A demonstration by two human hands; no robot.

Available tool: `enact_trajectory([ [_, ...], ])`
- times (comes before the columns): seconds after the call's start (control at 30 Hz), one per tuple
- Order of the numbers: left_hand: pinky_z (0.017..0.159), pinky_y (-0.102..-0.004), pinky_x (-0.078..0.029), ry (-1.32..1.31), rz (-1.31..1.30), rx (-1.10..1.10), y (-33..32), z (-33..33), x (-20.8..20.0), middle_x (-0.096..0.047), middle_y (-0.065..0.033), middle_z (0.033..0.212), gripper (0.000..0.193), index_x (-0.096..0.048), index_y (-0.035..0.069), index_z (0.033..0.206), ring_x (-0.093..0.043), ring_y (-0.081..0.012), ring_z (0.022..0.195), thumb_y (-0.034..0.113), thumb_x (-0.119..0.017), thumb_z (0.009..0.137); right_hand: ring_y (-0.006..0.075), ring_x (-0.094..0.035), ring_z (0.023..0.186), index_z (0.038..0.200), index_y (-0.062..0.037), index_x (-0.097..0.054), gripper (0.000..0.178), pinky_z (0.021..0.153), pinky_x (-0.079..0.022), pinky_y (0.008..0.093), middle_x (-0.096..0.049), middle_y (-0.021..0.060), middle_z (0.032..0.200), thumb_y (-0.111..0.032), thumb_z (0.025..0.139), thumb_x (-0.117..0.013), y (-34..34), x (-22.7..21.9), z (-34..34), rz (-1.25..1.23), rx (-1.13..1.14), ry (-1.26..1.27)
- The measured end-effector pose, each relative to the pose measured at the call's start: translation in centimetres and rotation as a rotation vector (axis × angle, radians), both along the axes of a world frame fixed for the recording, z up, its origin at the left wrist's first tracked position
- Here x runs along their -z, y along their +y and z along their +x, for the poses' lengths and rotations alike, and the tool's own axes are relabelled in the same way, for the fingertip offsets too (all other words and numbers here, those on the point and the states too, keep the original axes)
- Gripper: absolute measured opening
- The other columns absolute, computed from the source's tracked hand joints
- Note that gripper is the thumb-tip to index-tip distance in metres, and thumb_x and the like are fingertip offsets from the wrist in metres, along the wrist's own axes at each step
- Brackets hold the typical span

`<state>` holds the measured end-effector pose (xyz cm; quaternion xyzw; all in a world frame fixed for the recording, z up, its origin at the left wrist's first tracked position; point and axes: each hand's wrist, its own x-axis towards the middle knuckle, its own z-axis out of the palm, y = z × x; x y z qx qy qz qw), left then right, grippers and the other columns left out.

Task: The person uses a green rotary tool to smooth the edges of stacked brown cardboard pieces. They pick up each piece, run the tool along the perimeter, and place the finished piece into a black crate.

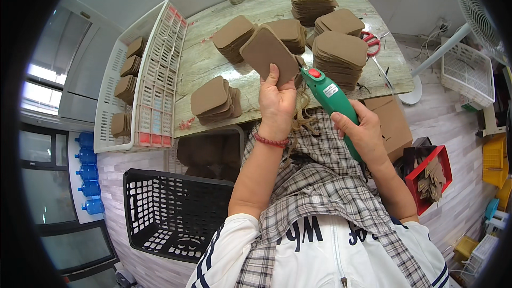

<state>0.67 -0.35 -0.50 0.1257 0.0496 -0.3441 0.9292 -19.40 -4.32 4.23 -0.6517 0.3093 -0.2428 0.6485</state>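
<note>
Brown and round-cornered, a pad [268, 54] stood tilted in the left hand [277, 100] over the near side of a crowded worktop [200, 56], its lower right edge at the front end of a green tool [333, 96] gripped in the right hand [364, 130]. The left fingers were closed on the pad's lower end, thumb flat against its face; the right fingers wrapped the tool's body, behind its red button [314, 73]. Whether tool and pad touched could not be told, nor whether the tool was running. To an onlooker, the step looked like trimming the edge of a single pad. The next move seemed to call for a steady left grip, a light guiding right hand and a thumb clear of the tool's front. Beyond, a tall stack [339, 56] of similar brown pieces stood among others, red scissors [376, 48] to its right. A white basket [154, 74] flanked the worktop's left side, more pieces inside.
</note>
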Motion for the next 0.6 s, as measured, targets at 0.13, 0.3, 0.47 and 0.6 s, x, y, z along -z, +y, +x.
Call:
enact_trajectory([
  [0.13, 0.099, -0.0419, -0.045, -0.033, 0.075, 0.013, 0.1, -0.7, 0.8, -0.057, -0.0096, 0.121, 0.04, -0.047, 0.006, 0.125, -0.055, -0.0255, 0.113, 0.001, -0.06, 0.088, 0.0047, -0.052, 0.057, 0.105, 0.0026, -0.062, 0.034, 0.053, -0.043, 0.0207, -0.059, 0.0003, 0.071, -0.021, 0.082, -0.072, -0.2, -0.6, 0.2, -0.028, 0.017, 0.003],
  [0.3, 0.096, -0.041, -0.047, -0.198, 0.072, 0.09, 0.5, -2.2, 1.1, -0.057, -0.007, 0.119, 0.037, -0.048, 0.01, 0.125, -0.056, -0.0232, 0.11, 0.003, -0.057, 0.09, 0.0047, -0.052, 0.057, 0.105, 0.0027, -0.062, 0.034, 0.053, -0.043, 0.0205, -0.06, 0.0004, 0.071, -0.022, 0.083, -0.071, -0.9, -0.5, 0.5, -0.061, 0.012, -0.003],
  [0.47, 0.095, -0.0383, -0.048, -0.202, 0.112, 0.164, 1.2, -3.2, 2.1, -0.058, -0.0075, 0.119, 0.037, -0.049, 0.007, 0.124, -0.057, -0.0227, 0.11, 0.002, -0.059, 0.089, 0.0048, -0.051, 0.057, 0.103, 0.0027, -0.062, 0.032, 0.052, -0.042, 0.0206, -0.059, 0.0002, 0.07, -0.021, 0.084, -0.07, -1.7, -1.2, 0.8, -0.035, 0.023, -0.001],
  [0.6, 0.095, -0.0384, -0.049, -0.254, 0.163, 0.195, 2.1, -3.4, 2.2, -0.059, -0.0087, 0.119, 0.032, -0.051, 0.006, 0.119, -0.058, -0.023, 0.109, -0.001, -0.059, 0.088, 0.0048, -0.051, 0.057, 0.1, 0.0023, -0.062, 0.029, 0.054, -0.042, 0.021, -0.058, -0.0003, 0.07, -0.021, 0.085, -0.069, -2.2, -1.7, 0.3, 0.028, -0.004, -0.009],
])
